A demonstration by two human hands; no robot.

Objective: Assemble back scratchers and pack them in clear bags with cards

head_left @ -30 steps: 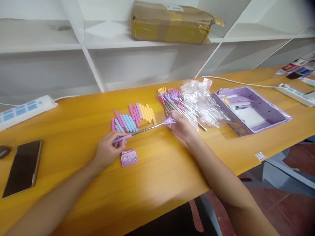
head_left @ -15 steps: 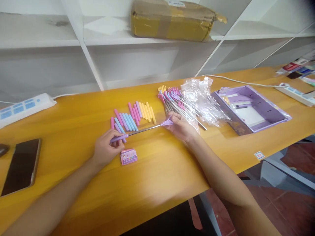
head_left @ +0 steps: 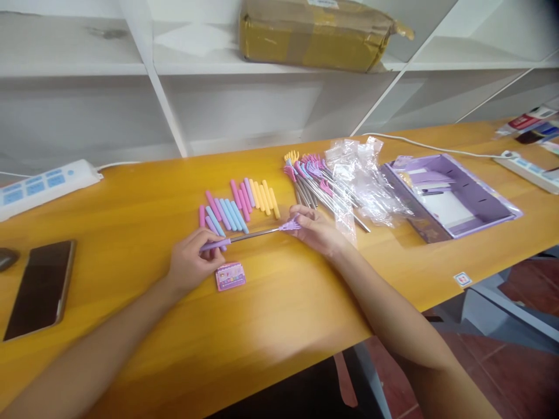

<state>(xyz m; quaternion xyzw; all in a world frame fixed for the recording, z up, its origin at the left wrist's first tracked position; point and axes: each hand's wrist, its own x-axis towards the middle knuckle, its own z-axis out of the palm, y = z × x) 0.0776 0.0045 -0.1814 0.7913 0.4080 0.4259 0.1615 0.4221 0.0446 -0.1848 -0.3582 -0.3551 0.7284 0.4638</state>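
Note:
A back scratcher with a metal rod [head_left: 255, 234] is stretched level between my two hands. My left hand [head_left: 194, 259] is closed round its purple handle [head_left: 216, 245]. At the other end, the fingers of my right hand [head_left: 317, 230] pinch the purple hand-shaped head [head_left: 289, 225]. Just beyond my left hand lie several pink, purple and blue handle tubes [head_left: 233, 215], with yellow tubes [head_left: 264, 196] farther back. Below that hand is a small stack of printed cards [head_left: 230, 276]. Behind my right hand, more back scratchers [head_left: 312, 177] with coloured heads are heaped together.
Clear plastic bags [head_left: 364, 180] lie beside the heap, left of an open purple box [head_left: 454, 195]. A phone [head_left: 41, 290] and a power strip [head_left: 48, 187] are on the left; another power strip [head_left: 530, 170] is far right. A taped carton [head_left: 317, 35] sits on the shelf.
My right hand has come slightly closer to my left, and the exposed metal rod between them looks shorter. Both hands keep their hold. The whole view has shifted a little.

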